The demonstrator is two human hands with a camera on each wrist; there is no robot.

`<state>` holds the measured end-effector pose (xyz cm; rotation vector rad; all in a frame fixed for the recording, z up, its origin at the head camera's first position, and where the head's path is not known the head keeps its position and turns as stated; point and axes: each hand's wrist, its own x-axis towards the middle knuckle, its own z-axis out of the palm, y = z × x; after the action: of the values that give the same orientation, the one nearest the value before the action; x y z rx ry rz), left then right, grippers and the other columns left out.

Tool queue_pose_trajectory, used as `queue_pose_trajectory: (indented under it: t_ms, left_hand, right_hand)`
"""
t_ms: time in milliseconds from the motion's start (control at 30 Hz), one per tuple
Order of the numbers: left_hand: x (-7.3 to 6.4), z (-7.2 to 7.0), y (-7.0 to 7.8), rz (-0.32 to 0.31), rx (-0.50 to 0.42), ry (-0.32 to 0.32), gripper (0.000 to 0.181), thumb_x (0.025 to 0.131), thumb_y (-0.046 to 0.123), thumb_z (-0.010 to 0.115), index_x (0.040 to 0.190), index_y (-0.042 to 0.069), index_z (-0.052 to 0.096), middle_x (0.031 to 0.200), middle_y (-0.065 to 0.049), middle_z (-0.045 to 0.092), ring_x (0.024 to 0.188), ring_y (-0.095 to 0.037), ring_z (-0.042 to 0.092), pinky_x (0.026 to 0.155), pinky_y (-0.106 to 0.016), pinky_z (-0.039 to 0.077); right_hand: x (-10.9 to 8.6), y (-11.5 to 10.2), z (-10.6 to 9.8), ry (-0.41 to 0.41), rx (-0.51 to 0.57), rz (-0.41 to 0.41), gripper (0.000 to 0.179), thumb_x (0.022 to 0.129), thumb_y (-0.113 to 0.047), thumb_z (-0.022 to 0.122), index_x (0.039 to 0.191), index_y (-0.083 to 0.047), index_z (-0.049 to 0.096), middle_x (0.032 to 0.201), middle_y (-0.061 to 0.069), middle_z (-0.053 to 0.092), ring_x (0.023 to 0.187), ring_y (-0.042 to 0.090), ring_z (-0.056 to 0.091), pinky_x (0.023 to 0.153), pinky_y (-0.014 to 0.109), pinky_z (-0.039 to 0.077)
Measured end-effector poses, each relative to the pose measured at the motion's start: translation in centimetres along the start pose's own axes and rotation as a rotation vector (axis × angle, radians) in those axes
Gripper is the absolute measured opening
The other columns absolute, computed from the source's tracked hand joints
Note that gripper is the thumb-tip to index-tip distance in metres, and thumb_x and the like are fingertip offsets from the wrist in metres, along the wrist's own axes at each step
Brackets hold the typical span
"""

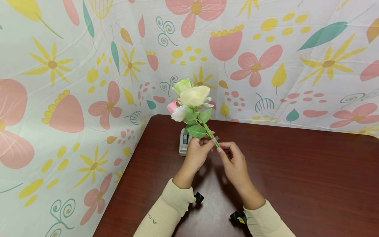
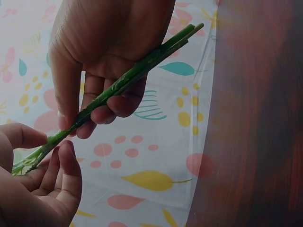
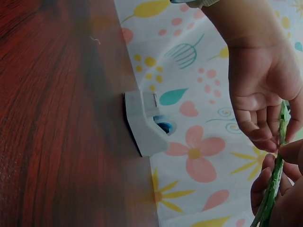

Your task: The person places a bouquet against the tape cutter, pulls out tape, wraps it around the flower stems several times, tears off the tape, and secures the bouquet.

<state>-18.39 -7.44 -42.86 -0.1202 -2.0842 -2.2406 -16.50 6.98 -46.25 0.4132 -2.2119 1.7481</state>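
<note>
A small bunch of flowers [image 1: 194,96], with a cream rose, a greenish rose, a pink bud and a white bloom, is held above the table, its heads tilted away to the left. My left hand [image 1: 196,152] pinches the green stems [image 2: 97,101] just below the leaves [image 1: 196,131]. Lower down, near the cut ends, my right hand [image 1: 236,166] grips the same stems between thumb and fingers. A bit of clear tape [image 1: 216,138] shows on the stems between the two hands. In the right wrist view the flower heads are out of sight.
A grey tape dispenser [image 1: 182,146] stands on the dark wooden table [image 1: 296,171], just behind my left hand. A flower-printed cloth [image 1: 118,65] hangs along the table's left and far edges. Black straps [image 1: 238,218] show by the sleeves.
</note>
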Motion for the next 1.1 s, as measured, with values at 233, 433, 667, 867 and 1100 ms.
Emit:
queue_pose_trajectory:
  t_ms: [233, 433, 667, 867, 1100]
  left_hand:
    - [0.02, 0.12, -0.17, 0.010, -0.009, -0.010, 0.027, 0.094, 0.005, 0.065, 0.120, 0.002, 0.065, 0.096, -0.011, 0.066, 0.075, -0.011, 0.062, 0.069, -0.035, 0.056]
    - [0.06, 0.13, -0.22, -0.002, -0.022, -0.015, 0.031, 0.093, 0.003, 0.064, 0.124, 0.003, 0.065, 0.101, -0.017, 0.066, 0.077, -0.012, 0.063, 0.072, -0.038, 0.057]
    - [0.04, 0.22, -0.16, 0.010, -0.021, -0.022, 0.033, 0.093, 0.002, 0.063, 0.125, 0.003, 0.063, 0.099, -0.016, 0.065, 0.077, -0.015, 0.063, 0.069, -0.028, 0.056]
    - [-0.01, 0.35, -0.14, 0.007, -0.023, -0.018, 0.032, 0.094, 0.004, 0.064, 0.126, 0.003, 0.062, 0.099, -0.017, 0.065, 0.077, -0.015, 0.063, 0.067, -0.021, 0.054]
    - [-0.12, 0.52, -0.31, 0.004, -0.016, -0.008, 0.032, 0.094, 0.004, 0.064, 0.126, 0.003, 0.062, 0.102, -0.024, 0.065, 0.077, -0.013, 0.062, 0.068, -0.021, 0.055]
  right_hand:
    - [-0.02, -0.03, -0.04, 0.011, -0.032, 0.007, 0.017, 0.097, -0.011, 0.068, 0.113, -0.004, 0.065, 0.104, 0.006, 0.068, 0.081, 0.006, 0.060, 0.067, 0.017, 0.048]
    - [-0.05, -0.18, 0.04, 0.036, -0.027, -0.017, 0.019, 0.095, -0.008, 0.070, 0.113, -0.002, 0.065, 0.103, 0.010, 0.069, 0.083, 0.008, 0.060, 0.070, 0.017, 0.047]
    - [-0.07, -0.18, 0.09, 0.040, -0.033, -0.016, 0.020, 0.095, -0.008, 0.070, 0.113, -0.002, 0.064, 0.104, 0.010, 0.067, 0.088, 0.008, 0.060, 0.076, 0.015, 0.048]
    - [0.01, 0.07, 0.04, 0.039, -0.053, -0.032, 0.021, 0.094, -0.007, 0.070, 0.113, 0.000, 0.063, 0.104, 0.008, 0.066, 0.089, 0.005, 0.060, 0.078, 0.013, 0.048]
    - [-0.02, 0.16, -0.02, 0.043, -0.051, -0.052, 0.020, 0.094, -0.005, 0.071, 0.111, 0.001, 0.062, 0.103, 0.009, 0.063, 0.088, 0.008, 0.062, 0.076, 0.013, 0.049]
